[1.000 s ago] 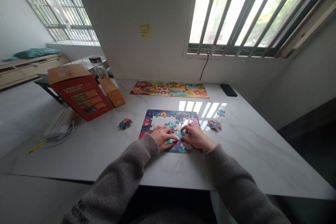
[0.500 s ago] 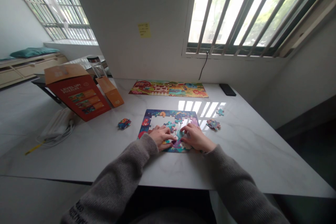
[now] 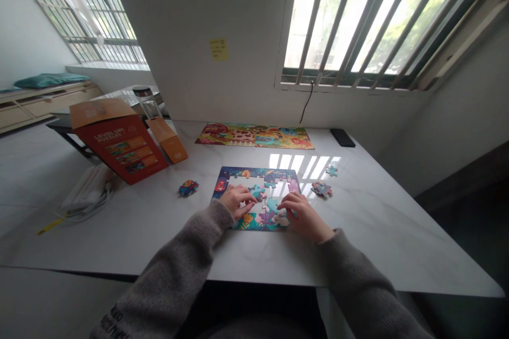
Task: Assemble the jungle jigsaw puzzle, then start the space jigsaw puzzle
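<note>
A jigsaw puzzle with a dark blue sea-and-animals border lies on the table, its middle partly bare white. My left hand rests over the puzzle's left side, fingers stretched towards the centre and holding nothing I can see. My right hand is at the lower right part, its fingers loosely bent and apart beside a white rabbit picture. Between the hands, a teal puzzle piece lies inside the frame, and joined teal pieces sit below it. The hands cover parts of both side borders.
Stacked puzzle pieces lie to the left, another pile to the right, with a single teal piece behind it. At the back are a long finished puzzle and a black phone. A red box stands left.
Both hands have drawn apart from the puzzle's lower middle: the left moved left, the right slightly right. More of the lower and central pieces shows now.
</note>
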`<action>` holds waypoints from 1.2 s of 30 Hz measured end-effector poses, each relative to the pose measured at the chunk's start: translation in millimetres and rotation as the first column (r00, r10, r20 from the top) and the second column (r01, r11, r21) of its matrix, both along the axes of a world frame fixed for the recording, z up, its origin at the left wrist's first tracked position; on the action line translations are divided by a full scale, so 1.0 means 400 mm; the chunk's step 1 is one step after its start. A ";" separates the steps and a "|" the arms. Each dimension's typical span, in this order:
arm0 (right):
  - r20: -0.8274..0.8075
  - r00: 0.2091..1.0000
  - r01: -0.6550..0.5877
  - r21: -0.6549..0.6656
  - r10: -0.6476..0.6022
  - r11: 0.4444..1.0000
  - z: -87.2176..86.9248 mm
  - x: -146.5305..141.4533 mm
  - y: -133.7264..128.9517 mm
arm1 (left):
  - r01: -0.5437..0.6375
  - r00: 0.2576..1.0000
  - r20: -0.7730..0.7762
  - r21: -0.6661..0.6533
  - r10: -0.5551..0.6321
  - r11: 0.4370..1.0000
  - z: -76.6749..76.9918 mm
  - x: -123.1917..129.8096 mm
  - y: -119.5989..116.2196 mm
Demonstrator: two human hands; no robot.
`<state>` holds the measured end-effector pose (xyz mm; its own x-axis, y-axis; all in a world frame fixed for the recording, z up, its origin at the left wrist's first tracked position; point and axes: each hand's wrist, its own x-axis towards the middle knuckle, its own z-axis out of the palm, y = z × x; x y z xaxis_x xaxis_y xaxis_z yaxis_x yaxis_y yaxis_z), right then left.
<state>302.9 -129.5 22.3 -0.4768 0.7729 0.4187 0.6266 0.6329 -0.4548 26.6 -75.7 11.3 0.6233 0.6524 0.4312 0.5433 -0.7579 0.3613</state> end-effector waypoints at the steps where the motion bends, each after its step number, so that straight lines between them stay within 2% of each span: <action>1: 0.002 1.000 -0.024 -0.002 0.024 1.000 -0.002 -0.009 -0.012 | 0.004 1.000 -0.013 -0.007 -0.004 1.000 -0.001 0.002 -0.001; 6: 0.051 0.997 -0.059 -0.011 0.059 0.998 -0.002 -0.034 -0.046 | -0.065 0.995 -0.068 0.014 0.066 0.998 0.004 -0.005 0.004; 13: 0.057 0.998 -0.032 -0.030 0.034 0.999 0.010 -0.036 -0.039 | -0.345 0.938 -0.008 0.043 0.346 0.938 0.037 -0.079 0.043; 19: 0.094 0.996 -0.003 0.022 0.001 1.000 0.012 -0.059 0.049 | -0.404 0.915 0.022 0.054 0.404 0.913 0.052 -0.109 0.050; 23: 0.177 0.983 -0.045 0.038 0.038 0.998 0.026 -0.093 0.117 | -0.415 0.909 0.055 0.047 0.413 0.909 0.053 -0.110 0.042; 26: 0.277 0.960 -0.059 0.032 0.048 0.998 0.033 -0.123 0.149 | -0.432 0.899 0.091 0.022 0.428 0.902 0.059 -0.135 0.043; 28: 0.337 0.940 -0.055 0.016 0.047 0.998 0.032 -0.141 0.164 | -0.510 0.846 0.173 -0.015 0.505 0.860 0.064 -0.180 0.053; 31: 0.367 0.929 -0.053 -0.002 0.050 0.999 0.024 -0.163 0.182 | -0.672 0.694 0.267 -0.092 0.668 0.735 0.067 -0.288 0.073; 33: 0.370 0.928 -0.050 -0.006 0.049 0.999 0.019 -0.175 0.190 | -0.746 0.630 0.218 -0.097 0.746 0.659 0.059 -0.363 0.081; 36: 0.373 0.927 -0.037 -0.001 0.035 0.999 0.017 -0.189 0.194 | -0.785 0.612 0.057 -0.083 0.789 0.614 0.035 -0.435 0.070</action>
